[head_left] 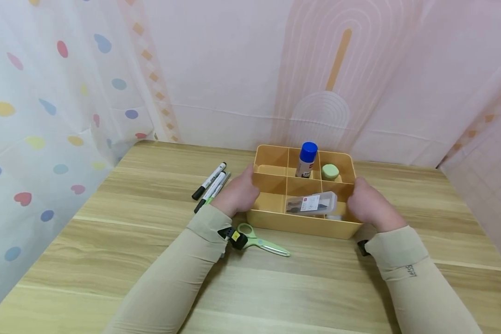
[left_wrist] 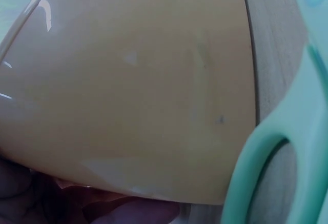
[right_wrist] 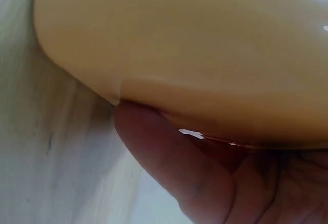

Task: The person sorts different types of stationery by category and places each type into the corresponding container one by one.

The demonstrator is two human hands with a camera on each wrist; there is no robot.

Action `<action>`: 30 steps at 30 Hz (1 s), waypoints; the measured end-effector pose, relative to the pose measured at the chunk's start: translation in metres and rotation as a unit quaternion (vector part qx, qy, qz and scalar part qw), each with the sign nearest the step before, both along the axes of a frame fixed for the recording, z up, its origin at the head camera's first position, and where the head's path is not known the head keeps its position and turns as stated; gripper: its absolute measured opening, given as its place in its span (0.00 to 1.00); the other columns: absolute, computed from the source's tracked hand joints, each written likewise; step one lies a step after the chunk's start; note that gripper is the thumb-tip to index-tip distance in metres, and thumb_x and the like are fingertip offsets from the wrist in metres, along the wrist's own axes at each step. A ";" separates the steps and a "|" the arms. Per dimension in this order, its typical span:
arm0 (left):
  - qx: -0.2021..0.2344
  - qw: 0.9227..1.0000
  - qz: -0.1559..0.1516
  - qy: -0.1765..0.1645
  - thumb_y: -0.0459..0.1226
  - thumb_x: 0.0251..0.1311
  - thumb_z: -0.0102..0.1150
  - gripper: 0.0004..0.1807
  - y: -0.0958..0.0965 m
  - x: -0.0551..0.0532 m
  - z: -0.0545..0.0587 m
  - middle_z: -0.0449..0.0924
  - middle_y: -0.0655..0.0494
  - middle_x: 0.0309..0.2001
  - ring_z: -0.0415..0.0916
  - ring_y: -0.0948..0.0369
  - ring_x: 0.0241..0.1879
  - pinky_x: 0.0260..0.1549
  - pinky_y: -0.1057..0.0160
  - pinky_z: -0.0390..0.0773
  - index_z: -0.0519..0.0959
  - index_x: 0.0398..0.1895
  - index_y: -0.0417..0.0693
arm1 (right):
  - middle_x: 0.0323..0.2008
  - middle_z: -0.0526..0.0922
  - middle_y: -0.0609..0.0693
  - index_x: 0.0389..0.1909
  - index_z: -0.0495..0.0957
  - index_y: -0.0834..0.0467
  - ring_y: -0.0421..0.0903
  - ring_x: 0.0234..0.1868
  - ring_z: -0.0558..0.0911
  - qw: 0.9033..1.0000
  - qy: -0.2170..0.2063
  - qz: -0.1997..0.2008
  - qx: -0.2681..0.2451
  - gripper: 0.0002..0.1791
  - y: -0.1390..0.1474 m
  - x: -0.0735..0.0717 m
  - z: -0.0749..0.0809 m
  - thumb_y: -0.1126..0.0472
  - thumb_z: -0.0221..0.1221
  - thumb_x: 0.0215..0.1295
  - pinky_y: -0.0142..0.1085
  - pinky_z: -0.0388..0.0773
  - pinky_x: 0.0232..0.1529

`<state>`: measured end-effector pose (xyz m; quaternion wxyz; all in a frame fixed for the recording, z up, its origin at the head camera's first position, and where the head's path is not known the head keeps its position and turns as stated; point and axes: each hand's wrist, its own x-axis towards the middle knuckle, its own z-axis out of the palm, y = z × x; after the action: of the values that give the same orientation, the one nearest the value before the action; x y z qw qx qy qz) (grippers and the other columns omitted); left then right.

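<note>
A yellow-orange desk organizer (head_left: 305,225) with several compartments stands between the two hands. The left hand (head_left: 239,191) holds its left end, while the right hand (head_left: 372,205) grips the right end. Close up, its smooth wall (left_wrist: 128,90) fills the left wrist view, and a right-hand finger (right_wrist: 159,147) presses along its edge in the right wrist view. Inside, a glue stick with a blue cap (head_left: 307,160) stands upright in the back middle compartment, beside a pale green rounded item (head_left: 330,172). A clear plastic case (head_left: 313,203) with dark contents lies tilted across the front compartments.
Green-handled scissors (head_left: 260,242) lie just in front of the organizer, near the left wrist. Several markers (head_left: 210,185) rest on the wooden table (head_left: 121,222) left of the left hand. Patterned curtains (head_left: 225,69) hang along the table's back and sides.
</note>
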<state>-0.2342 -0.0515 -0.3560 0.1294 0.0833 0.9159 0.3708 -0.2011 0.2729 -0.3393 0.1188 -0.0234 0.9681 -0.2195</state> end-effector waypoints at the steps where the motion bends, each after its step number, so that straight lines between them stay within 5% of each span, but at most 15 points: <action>1: -0.004 1.000 0.000 0.002 0.30 0.65 0.42 0.42 0.000 0.000 0.001 0.73 0.38 0.71 0.74 0.46 0.61 0.68 0.44 0.73 0.49 0.84 0.48 | 0.60 0.73 0.80 0.67 0.53 0.84 0.63 0.52 0.77 1.000 0.001 0.001 0.001 0.31 0.000 0.000 0.000 0.69 0.42 0.67 0.61 0.76 0.59; 13: -0.092 0.995 -0.009 0.029 0.33 0.65 0.48 0.38 -0.001 0.002 0.008 0.79 0.42 0.65 0.78 0.48 0.52 0.58 0.46 0.79 0.56 0.81 0.45 | 0.64 0.70 0.81 0.70 0.49 0.83 0.64 0.54 0.76 1.000 -0.022 -0.009 -0.003 0.33 -0.002 -0.001 0.000 0.68 0.42 0.69 0.60 0.76 0.59; 20: -0.130 0.990 -0.044 0.032 0.42 0.74 0.46 0.32 -0.008 0.003 0.017 0.81 0.43 0.58 0.81 0.51 0.38 0.41 0.53 0.80 0.63 0.77 0.38 | 0.65 0.70 0.81 0.71 0.48 0.83 0.64 0.56 0.76 1.000 -0.025 -0.012 -0.003 0.34 -0.002 0.000 0.001 0.68 0.42 0.68 0.61 0.75 0.61; 26: -0.151 0.986 -0.054 0.050 0.53 0.81 0.38 0.35 -0.023 0.002 0.027 0.76 0.44 0.71 0.79 0.47 0.63 0.67 0.47 0.74 0.65 0.79 0.40 | 0.63 0.71 0.81 0.71 0.49 0.84 0.64 0.53 0.77 1.000 -0.022 -0.005 0.001 0.34 -0.003 0.001 0.002 0.69 0.43 0.68 0.61 0.76 0.59; 30: -0.145 0.987 -0.038 0.065 0.55 0.80 0.39 0.34 -0.036 0.006 0.033 0.77 0.46 0.71 0.74 0.47 0.71 0.72 0.44 0.70 0.68 0.78 0.43 | 0.61 0.73 0.81 0.69 0.50 0.85 0.63 0.50 0.78 1.000 -0.016 0.001 0.006 0.33 -0.002 0.000 0.002 0.69 0.43 0.68 0.59 0.78 0.57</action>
<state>-0.2282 -0.0874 -0.3230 0.0946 0.1222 0.9626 0.2227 -0.2008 0.2706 -0.3371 0.1346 -0.0201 0.9673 -0.2139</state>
